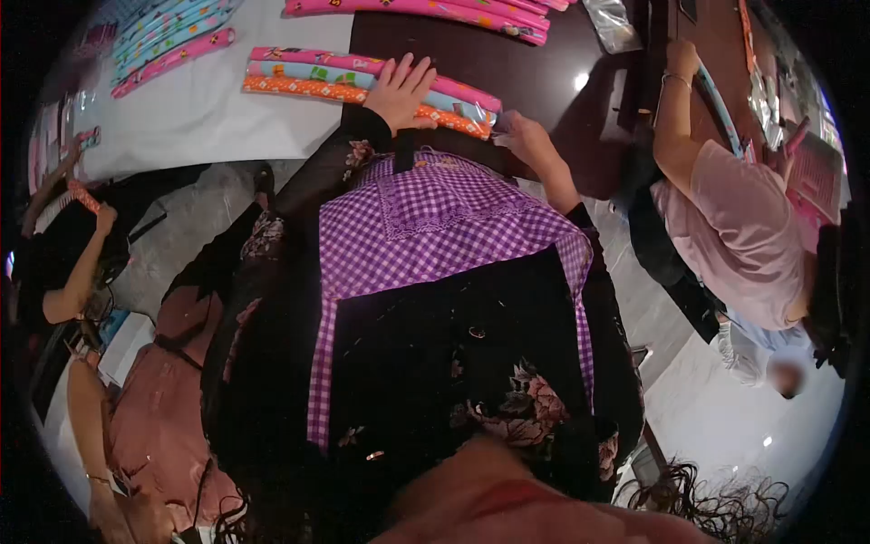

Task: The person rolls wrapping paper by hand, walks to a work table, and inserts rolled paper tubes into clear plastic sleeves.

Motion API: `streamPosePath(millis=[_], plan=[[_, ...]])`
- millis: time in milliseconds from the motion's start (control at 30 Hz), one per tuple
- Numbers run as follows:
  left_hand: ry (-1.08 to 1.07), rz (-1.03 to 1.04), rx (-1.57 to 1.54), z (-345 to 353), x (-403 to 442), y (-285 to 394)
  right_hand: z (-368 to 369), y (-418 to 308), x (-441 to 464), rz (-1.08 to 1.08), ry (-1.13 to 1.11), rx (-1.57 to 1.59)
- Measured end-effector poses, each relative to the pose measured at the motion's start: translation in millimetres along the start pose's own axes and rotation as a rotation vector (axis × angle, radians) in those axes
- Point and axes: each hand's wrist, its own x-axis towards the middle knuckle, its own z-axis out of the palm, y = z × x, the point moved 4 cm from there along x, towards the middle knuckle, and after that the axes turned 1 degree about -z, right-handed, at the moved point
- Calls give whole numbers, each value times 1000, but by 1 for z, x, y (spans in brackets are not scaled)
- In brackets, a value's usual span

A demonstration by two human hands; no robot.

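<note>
Three patterned rolls of what looks like wrapping paper lie side by side near the table's front edge: a pink roll (313,62), a light blue roll (308,74) and an orange roll (299,88). They appear to be inside a clear plastic sleeve. Across their middle rests my left hand (403,95), palm down with the fingers stretched out. At the right end of the rolls is my right hand (536,152). Its fingers are pinched on a pale, see-through flap (515,125) that looks like the sleeve's end.
More rolls, blue ones (177,36) and pink ones (435,16), lie farther back. A clear plastic packet (613,23) is at the back right. A person in a pink shirt (743,231) works at right with a blue roll (718,104). Other people are at left.
</note>
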Motion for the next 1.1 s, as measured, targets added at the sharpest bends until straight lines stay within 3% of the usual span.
streamPosePath(millis=[67,100,200,267,367,433,500,533,567,633,667,767,800,867,1000,1067,1100], plan=[[20,11,31,6,0,-1,-4,26,-11,59,14,493],[25,27,37,7,0,0,-13,33,-15,150,-19,532],[72,14,9,8,0,-1,-52,63,-49,435,333,1095],[30,11,42,10,0,1,-60,74,-60,435,587,1141],[21,14,72,8,1,1,-53,53,-62,328,542,1311],[51,28,66,8,1,0,-32,63,-61,364,515,1215],[90,38,43,11,0,0,-26,69,-62,517,569,432],[90,43,43,13,-1,0,-16,76,-65,652,505,485],[90,46,36,14,-1,0,-15,72,-66,650,507,483],[93,47,32,15,-1,-1,-1,65,-68,696,364,1019],[106,52,27,13,-1,0,2,67,-68,696,365,1019],[94,50,29,9,0,1,4,59,-53,375,383,1335],[69,39,35,8,0,1,1,53,-51,373,384,1334],[29,28,51,4,1,3,-11,26,-46,159,397,1653],[6,22,57,7,0,1,-24,6,-44,231,438,1656],[14,25,51,9,1,0,-23,12,-47,271,283,1136],[24,28,47,10,1,0,-20,18,-48,271,285,1135]])
